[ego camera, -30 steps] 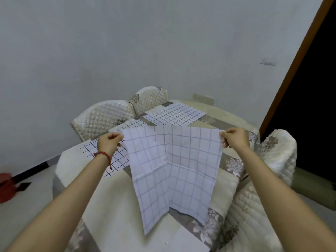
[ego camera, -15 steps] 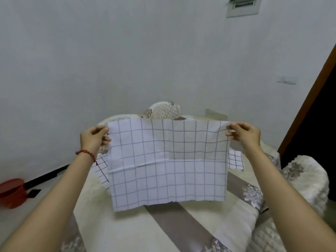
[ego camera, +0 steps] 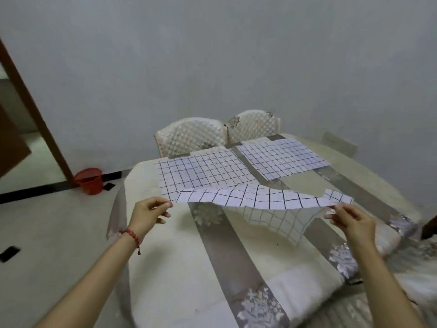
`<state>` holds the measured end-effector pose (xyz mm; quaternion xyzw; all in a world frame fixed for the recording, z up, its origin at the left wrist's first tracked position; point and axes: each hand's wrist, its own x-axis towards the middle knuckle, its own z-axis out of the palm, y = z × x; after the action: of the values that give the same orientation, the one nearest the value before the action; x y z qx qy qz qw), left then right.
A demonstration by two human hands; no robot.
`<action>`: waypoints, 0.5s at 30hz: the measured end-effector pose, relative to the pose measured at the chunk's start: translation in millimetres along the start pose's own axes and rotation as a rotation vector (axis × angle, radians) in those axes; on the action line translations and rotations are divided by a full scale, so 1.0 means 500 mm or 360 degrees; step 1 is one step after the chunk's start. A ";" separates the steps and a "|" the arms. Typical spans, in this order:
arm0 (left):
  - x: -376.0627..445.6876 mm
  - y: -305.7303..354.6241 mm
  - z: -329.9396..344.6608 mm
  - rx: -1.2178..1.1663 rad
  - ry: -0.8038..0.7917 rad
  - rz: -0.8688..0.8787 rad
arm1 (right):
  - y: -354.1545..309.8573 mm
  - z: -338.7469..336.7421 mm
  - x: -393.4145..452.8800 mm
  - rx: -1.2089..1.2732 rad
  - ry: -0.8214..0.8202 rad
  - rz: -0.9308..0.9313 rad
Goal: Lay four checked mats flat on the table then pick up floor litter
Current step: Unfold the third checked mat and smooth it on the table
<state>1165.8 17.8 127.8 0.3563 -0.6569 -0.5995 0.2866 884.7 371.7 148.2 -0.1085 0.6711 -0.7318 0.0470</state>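
A white checked mat (ego camera: 255,198) hangs almost level above the table (ego camera: 170,256), its middle sagging toward the cloth. My left hand (ego camera: 149,213) pinches its left corner and my right hand (ego camera: 350,220) pinches its right corner. Two more checked mats lie flat on the far half of the table: one at the left (ego camera: 201,171) and one at the right (ego camera: 281,157). The held mat's far edge overlaps the near edge of the left flat mat in this view.
Two quilted chairs (ego camera: 191,136) stand behind the table against the grey wall. A red bucket (ego camera: 89,181) sits on the floor at the left by a brown door frame (ego camera: 35,112). Small dark bits (ego camera: 9,253) lie on the pale floor. Another padded chair (ego camera: 421,275) is at my right.
The mat was held upright in front of me; now it has swung down to nearly level over the table. My view has turned left, showing the floor and bucket.
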 end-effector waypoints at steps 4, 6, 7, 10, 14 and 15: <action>-0.100 -0.095 0.098 0.0051 -0.0002 -0.0306 | 0.061 -0.074 -0.022 -0.0164 -0.0235 0.0218; -0.135 -0.128 0.147 -0.0012 0.0016 -0.0566 | 0.083 -0.099 -0.033 -0.0237 -0.0341 0.0343; -0.148 -0.142 0.169 -0.0046 0.0021 -0.0699 | 0.092 -0.107 -0.039 -0.0287 -0.0388 0.0399; -0.169 -0.173 0.230 -0.0128 -0.0004 -0.0987 | 0.116 -0.120 -0.052 -0.0401 -0.0490 0.0507; -0.186 -0.203 0.335 -0.0284 -0.0117 -0.1179 | 0.150 -0.109 -0.084 -0.0511 -0.0565 0.0548; -0.193 -0.205 0.367 -0.0319 -0.0187 -0.1227 | 0.157 -0.103 -0.094 -0.0535 -0.0582 0.0541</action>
<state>1087.3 200.2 9.5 0.5120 -0.4285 -0.7436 0.0360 912.7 424.5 61.7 -0.1307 0.7718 -0.5605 0.2703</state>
